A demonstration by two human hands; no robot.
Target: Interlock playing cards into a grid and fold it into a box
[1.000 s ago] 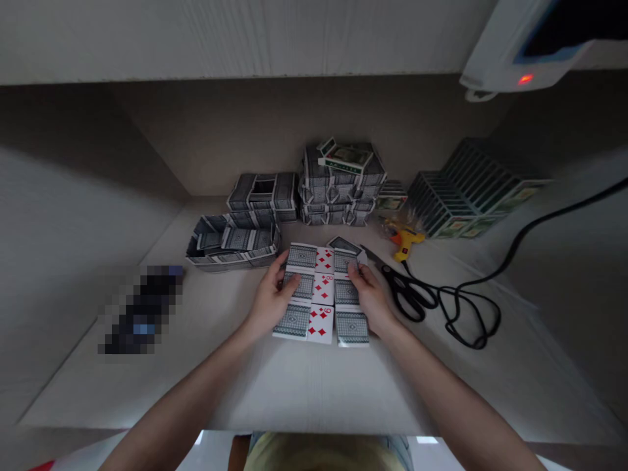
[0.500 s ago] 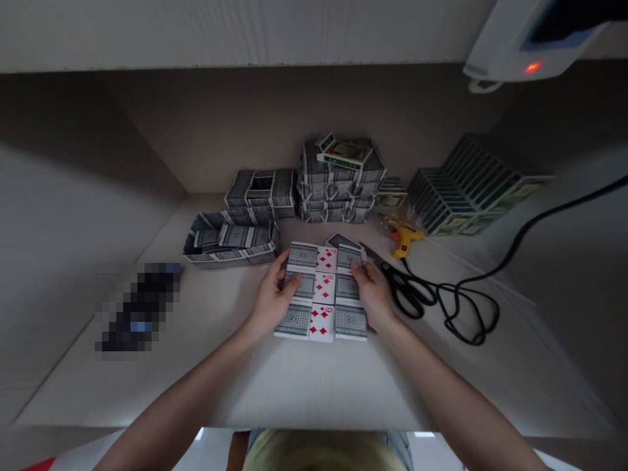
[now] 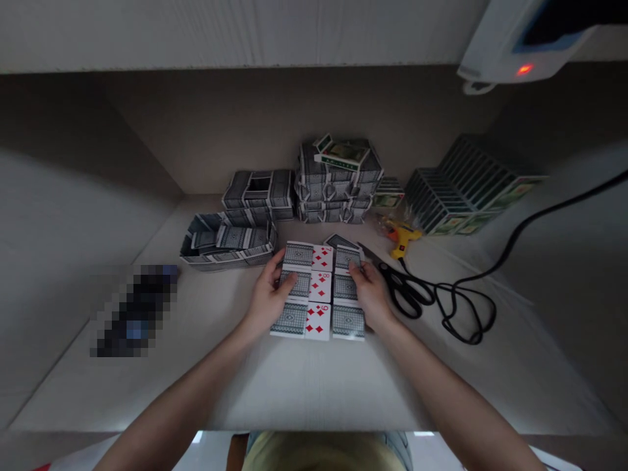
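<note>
My left hand [image 3: 269, 294] holds the left side of a panel of playing cards [image 3: 293, 319], its thumb on top and its fingers at the edge and underneath. Patterned grey backs line the panel's left side, with the seven, eight and nine of diamonds [image 3: 319, 288] face up beside them. A strip of card backs [image 3: 348, 319] is gripped by my right hand [image 3: 371, 288], thumb on top. A narrow gap separates this strip from the diamonds. Just beyond the panel lies another card [image 3: 338, 241], face down and partly covered.
Black-handled scissors [image 3: 405, 291] and a yellow glue gun [image 3: 403, 241] with a looping black cord lie right. Behind stand card-built boxes [image 3: 338, 180] and stacked card packs [image 3: 461, 190]. An open card tray [image 3: 228, 261] sits left, near a blurred dark object [image 3: 135, 311].
The gap between the face-up diamonds and the right-hand strip has widened slightly. Both hands keep their hold; the whole view has shifted a little.
</note>
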